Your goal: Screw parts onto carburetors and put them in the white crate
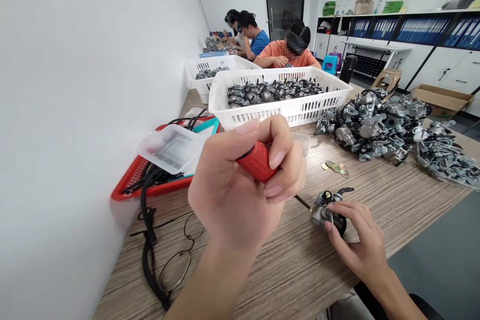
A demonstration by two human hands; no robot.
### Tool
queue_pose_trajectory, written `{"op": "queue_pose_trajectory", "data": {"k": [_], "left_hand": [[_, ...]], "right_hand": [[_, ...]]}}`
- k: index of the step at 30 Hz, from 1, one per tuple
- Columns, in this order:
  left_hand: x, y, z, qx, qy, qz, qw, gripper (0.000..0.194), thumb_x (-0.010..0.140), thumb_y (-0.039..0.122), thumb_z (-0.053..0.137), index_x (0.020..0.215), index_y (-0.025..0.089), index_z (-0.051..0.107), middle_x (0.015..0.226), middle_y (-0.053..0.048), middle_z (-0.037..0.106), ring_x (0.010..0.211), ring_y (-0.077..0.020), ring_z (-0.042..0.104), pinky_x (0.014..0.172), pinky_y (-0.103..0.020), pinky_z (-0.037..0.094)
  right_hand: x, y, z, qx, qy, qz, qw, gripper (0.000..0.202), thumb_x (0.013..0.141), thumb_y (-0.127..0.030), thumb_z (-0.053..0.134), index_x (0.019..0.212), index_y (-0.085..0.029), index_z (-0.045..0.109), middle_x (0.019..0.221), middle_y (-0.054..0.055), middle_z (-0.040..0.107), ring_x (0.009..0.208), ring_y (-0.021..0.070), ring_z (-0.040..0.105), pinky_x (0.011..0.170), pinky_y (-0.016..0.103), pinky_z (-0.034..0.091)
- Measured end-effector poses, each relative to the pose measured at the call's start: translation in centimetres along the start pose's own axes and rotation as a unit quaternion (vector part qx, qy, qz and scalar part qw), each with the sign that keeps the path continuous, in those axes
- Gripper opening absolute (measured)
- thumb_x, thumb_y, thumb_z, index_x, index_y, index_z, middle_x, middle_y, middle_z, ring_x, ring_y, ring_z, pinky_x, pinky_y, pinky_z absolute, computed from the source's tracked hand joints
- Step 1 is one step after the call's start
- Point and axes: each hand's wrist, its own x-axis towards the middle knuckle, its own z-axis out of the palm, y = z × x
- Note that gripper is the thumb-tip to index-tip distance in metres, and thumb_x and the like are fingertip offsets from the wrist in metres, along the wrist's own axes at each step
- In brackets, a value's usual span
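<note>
My left hand (247, 185) is wrapped round the red handle of a screwdriver (258, 161), raised close to the camera. Its dark shaft shows beyond the hand, running down to the right, with its tip at the side of a carburetor (320, 212). The carburetor rests on the wooden table (277, 265), a black hose stub at its top. Thumb and fingers of my right hand (360, 240) grip it from the right and hide part of its body. Several small brass-coloured discs (337, 167) lie just behind it.
A pile of carburetors (375, 125) and a bag of metal parts (450, 160) lie to the right. White baskets (277, 110) stand behind. At left are a red tray (127, 182), a black cable (146, 250) and eyeglasses (176, 265). Co-workers (270, 50) sit farther back.
</note>
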Motion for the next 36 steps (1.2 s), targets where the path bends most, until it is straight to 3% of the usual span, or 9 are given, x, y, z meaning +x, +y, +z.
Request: {"op": "queue_pose_trajectory", "data": {"k": [6, 12, 16, 20, 27, 36], "left_hand": [[-0.3, 0.0, 0.0, -0.003, 0.001, -0.006, 1.000, 0.040, 0.092, 0.036, 0.046, 0.056, 0.020, 0.044, 0.047, 0.005, 0.028, 0.039, -0.0068, 0.023, 0.038, -0.027, 0.018], [-0.6, 0.1, 0.6, 0.008, 0.003, -0.011, 1.000, 0.043, 0.095, 0.037, 0.046, 0.056, 0.021, 0.042, 0.046, 0.005, 0.027, 0.038, -0.0072, 0.023, 0.040, -0.028, 0.019], [-0.6, 0.1, 0.7, 0.037, -0.030, -0.059, 0.997, 0.044, 0.093, 0.040, 0.054, 0.057, 0.021, 0.038, 0.047, 0.006, 0.030, 0.039, -0.0068, 0.028, 0.041, -0.028, 0.022], [-0.6, -0.4, 1.0, 0.026, -0.054, -0.108, 0.992, 0.045, 0.091, 0.043, 0.056, 0.058, 0.021, 0.037, 0.047, 0.007, 0.029, 0.040, -0.0056, 0.026, 0.042, -0.026, 0.021], [0.0, -1.1, 2.2, 0.028, -0.034, -0.189, 0.981, 0.046, 0.092, 0.034, 0.059, 0.054, 0.020, 0.038, 0.042, 0.005, 0.027, 0.038, -0.0064, 0.022, 0.041, -0.028, 0.017], [0.3, -1.5, 2.0, 0.058, -0.027, -0.215, 0.975, 0.068, 0.102, 0.042, 0.057, 0.048, 0.016, 0.024, 0.041, 0.003, 0.020, 0.037, -0.0060, 0.022, 0.037, -0.030, 0.017]], "right_hand": [[0.0, 0.0, -0.9, 0.042, -0.012, -0.001, 0.999, 0.022, 0.099, -0.013, 0.067, 0.120, -0.022, 0.068, 0.092, 0.004, 0.080, 0.076, 0.0188, 0.076, 0.074, 0.034, 0.059], [-0.4, 1.1, -1.5, 0.068, -0.054, -0.008, 0.996, 0.023, 0.101, -0.014, 0.065, 0.122, -0.023, 0.068, 0.095, 0.005, 0.082, 0.082, 0.0197, 0.079, 0.075, 0.033, 0.063], [-1.1, 1.8, -1.1, 0.095, -0.059, -0.016, 0.994, 0.033, 0.096, -0.019, 0.073, 0.128, -0.022, 0.066, 0.107, 0.009, 0.081, 0.095, 0.0233, 0.080, 0.081, 0.036, 0.066], [-2.0, 2.0, -0.4, 0.113, -0.037, -0.010, 0.993, 0.037, 0.093, -0.014, 0.073, 0.128, -0.022, 0.064, 0.110, 0.011, 0.080, 0.100, 0.0246, 0.079, 0.082, 0.038, 0.066], [-2.3, 1.9, 0.0, 0.137, -0.026, -0.004, 0.990, 0.035, 0.093, -0.012, 0.071, 0.127, -0.019, 0.063, 0.109, 0.012, 0.078, 0.099, 0.0232, 0.077, 0.083, 0.037, 0.063], [-2.3, 2.0, 0.0, 0.153, -0.032, -0.012, 0.988, 0.029, 0.096, -0.015, 0.073, 0.124, -0.016, 0.064, 0.112, 0.013, 0.078, 0.102, 0.0218, 0.077, 0.087, 0.036, 0.059]]}}
